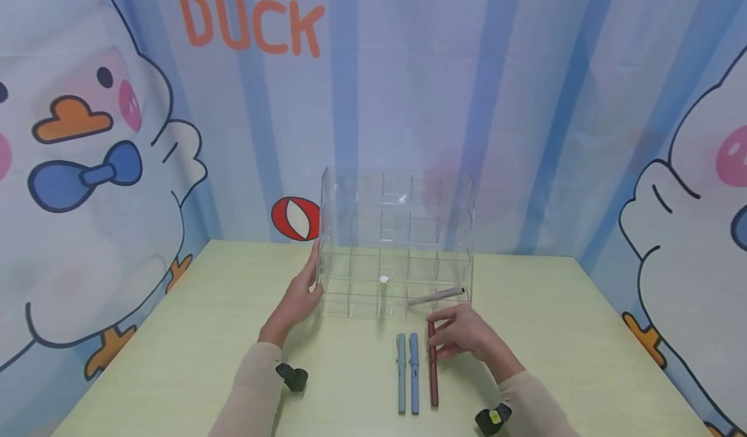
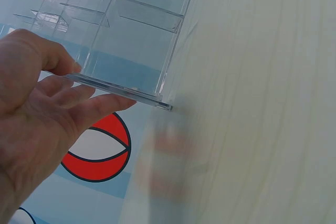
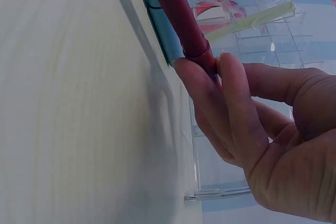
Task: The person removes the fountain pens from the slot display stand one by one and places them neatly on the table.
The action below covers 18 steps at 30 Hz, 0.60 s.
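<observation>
A clear acrylic organizer [image 1: 364,268] with rows of compartments stands at the back of the table. My left hand [image 1: 300,299] grips its left side wall [image 2: 118,88], thumb on one face and fingers on the other. Just in front of the organizer, my right hand [image 1: 463,333] pinches a dark red pen [image 1: 433,375] near its upper end. To the left of that pen lie a blue pen [image 1: 414,375] and a grey-blue pen [image 1: 401,378], side by side. A light grey pen [image 1: 434,296] leans slantwise in the organizer's lower right. A pale green pen [image 3: 257,22] also sits in the organizer.
The pale yellow table [image 1: 525,314] reaches back to a striped blue curtain [image 1: 403,74] printed with cartoon ducks. A small black device [image 1: 292,377] is worn at the left wrist, and another [image 1: 493,419] at the right.
</observation>
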Available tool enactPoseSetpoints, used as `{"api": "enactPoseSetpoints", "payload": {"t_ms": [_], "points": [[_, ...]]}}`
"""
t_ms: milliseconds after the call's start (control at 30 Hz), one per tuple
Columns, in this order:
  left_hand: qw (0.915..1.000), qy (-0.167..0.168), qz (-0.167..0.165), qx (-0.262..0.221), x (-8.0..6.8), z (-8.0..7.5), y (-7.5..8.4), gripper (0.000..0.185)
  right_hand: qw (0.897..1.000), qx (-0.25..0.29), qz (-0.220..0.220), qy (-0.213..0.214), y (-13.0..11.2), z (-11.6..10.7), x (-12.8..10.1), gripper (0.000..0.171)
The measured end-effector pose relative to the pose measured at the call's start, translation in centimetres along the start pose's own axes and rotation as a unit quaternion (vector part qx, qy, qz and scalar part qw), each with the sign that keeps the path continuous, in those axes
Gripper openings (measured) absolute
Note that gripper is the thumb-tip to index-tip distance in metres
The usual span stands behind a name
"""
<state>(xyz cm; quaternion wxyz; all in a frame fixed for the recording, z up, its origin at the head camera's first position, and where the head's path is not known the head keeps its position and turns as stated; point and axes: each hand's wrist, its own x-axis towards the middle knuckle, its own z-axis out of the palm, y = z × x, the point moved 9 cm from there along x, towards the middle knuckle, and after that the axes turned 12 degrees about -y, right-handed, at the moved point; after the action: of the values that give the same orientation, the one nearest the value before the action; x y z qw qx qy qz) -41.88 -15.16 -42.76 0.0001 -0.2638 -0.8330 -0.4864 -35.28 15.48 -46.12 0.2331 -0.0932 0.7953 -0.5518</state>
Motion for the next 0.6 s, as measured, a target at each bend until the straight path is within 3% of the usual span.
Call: {"api": "enactPoseSetpoints", "payload": {"t_ms": [167,600], "points": [[1.0,0.003,0.005,0.003,-0.16,-0.1,0.76,0.092,1.0,-0.016,0.007,-0.001,-0.05,0.27,-0.09,0.048],[1.0,0.001,-0.009,-0.001,-0.05,0.03,0.26,0.095,0.998,-0.049,0.039,0.019,0.49,0.53,-0.02,0.04]]}}
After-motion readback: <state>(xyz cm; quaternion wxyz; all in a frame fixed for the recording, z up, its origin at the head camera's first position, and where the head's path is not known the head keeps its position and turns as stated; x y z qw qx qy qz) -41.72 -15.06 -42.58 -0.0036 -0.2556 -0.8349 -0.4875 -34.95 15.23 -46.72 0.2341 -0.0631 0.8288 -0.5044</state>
